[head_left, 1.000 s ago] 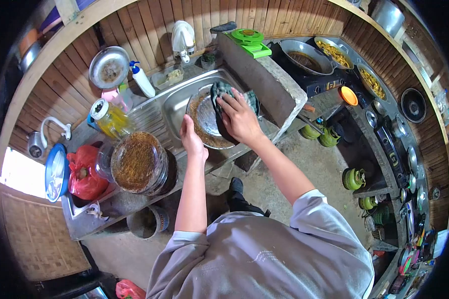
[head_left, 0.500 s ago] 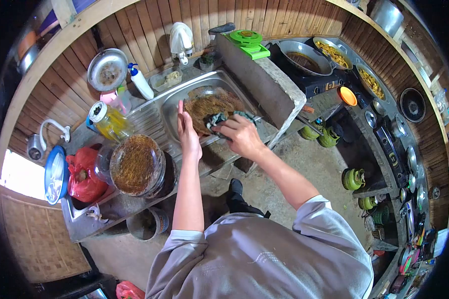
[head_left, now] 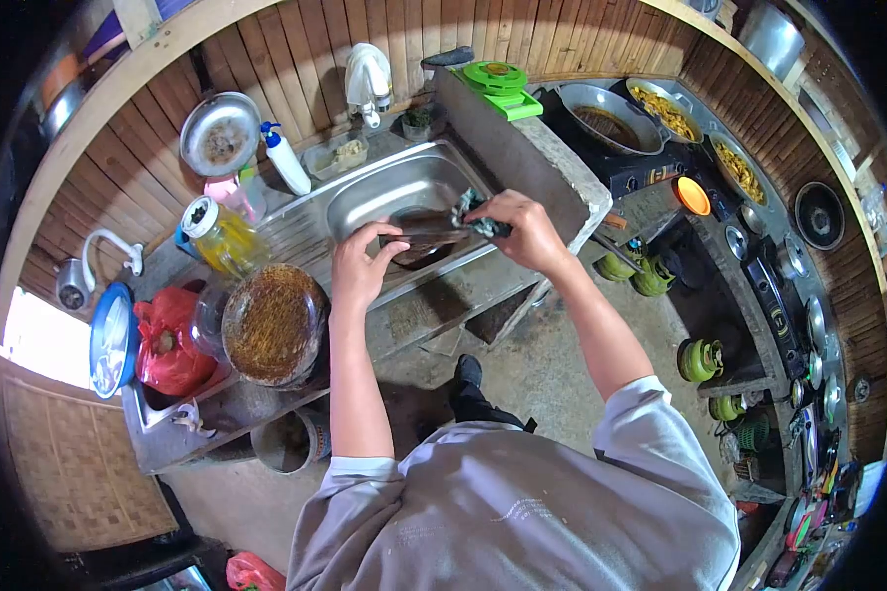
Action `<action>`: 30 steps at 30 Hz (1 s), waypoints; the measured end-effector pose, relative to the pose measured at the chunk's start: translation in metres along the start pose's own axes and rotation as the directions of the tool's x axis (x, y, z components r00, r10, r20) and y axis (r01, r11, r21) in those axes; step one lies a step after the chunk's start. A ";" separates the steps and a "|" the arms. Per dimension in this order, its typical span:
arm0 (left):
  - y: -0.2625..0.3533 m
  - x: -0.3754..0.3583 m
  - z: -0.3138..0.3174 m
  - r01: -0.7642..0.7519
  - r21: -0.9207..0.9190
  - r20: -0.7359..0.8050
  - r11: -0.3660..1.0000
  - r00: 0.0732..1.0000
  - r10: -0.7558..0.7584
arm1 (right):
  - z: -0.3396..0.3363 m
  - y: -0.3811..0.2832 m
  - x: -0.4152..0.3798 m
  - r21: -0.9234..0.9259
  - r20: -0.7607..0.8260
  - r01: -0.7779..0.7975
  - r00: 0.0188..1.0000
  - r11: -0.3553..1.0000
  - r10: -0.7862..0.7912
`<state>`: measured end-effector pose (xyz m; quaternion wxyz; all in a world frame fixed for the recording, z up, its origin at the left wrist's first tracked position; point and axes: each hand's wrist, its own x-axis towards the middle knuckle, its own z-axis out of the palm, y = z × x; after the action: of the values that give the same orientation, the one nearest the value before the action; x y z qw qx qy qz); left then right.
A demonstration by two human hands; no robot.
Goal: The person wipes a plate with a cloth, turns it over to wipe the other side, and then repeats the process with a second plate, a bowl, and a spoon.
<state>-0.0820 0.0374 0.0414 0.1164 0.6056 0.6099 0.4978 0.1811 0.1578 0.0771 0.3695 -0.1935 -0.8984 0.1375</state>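
Note:
Over the metal sink (head_left: 365, 205), a dark brown round pan or lid (head_left: 426, 250) is tilted nearly edge-on. My left hand (head_left: 363, 264) pinches its left edge between thumb and fingers. My right hand (head_left: 524, 231) grips a dark green and white crumpled cloth (head_left: 476, 213) at the object's right side. Part of the brown object lies below its upper edge, toward the sink's front. Whether the right fingers also touch its rim is hidden by the cloth.
Left of the sink stand a stack with a brown-crusted top (head_left: 276, 325), a jar of yellow liquid (head_left: 222, 236) and a red bag (head_left: 172, 345). A concrete divider (head_left: 532, 148) rises on the right, with woks (head_left: 611, 118) beyond. A bucket (head_left: 291, 441) stands below.
The brown object has turned from facing up to nearly edge-on, exposing the sink basin. My left hand went from flat beside it to pinching its edge; my right hand moved right and up with the cloth.

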 end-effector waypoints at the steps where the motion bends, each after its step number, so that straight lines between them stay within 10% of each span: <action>1: 0.012 -0.001 -0.003 0.115 -0.031 0.036 0.993 0.993 -0.114 | -0.003 0.000 0.002 0.024 -0.058 -0.034 0.998 0.999 0.036; 7: -0.017 -0.015 0.048 0.180 -0.504 -0.069 0.845 0.966 -0.248 | 0.023 -0.010 0.007 0.032 -0.298 -0.155 0.942 0.987 0.158; 13: -0.001 -0.027 0.057 0.338 -0.672 0.010 0.659 0.894 -0.448 | 0.064 -0.039 -0.005 -0.220 -0.076 0.294 0.945 0.930 -0.317; 20: 0.005 -0.034 0.054 0.345 -0.717 0.002 0.606 0.870 -0.494 | 0.067 0.001 0.020 -0.001 -0.365 -0.203 0.912 0.979 0.189; 26: -0.026 -0.043 0.054 0.231 -0.773 0.051 0.591 0.951 -0.305 | 0.073 -0.052 0.006 -0.138 -0.134 0.311 0.935 0.940 -0.329; 30: 0.004 -0.044 0.053 0.327 -0.769 -0.001 0.549 0.858 -0.513 | 0.067 -0.038 0.021 -0.148 -0.255 0.188 0.941 0.971 -0.221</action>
<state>-0.0298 0.0232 -0.0013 0.3999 0.2774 0.4875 0.7249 0.1101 0.1266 0.0589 0.4883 -0.1380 -0.8616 0.0154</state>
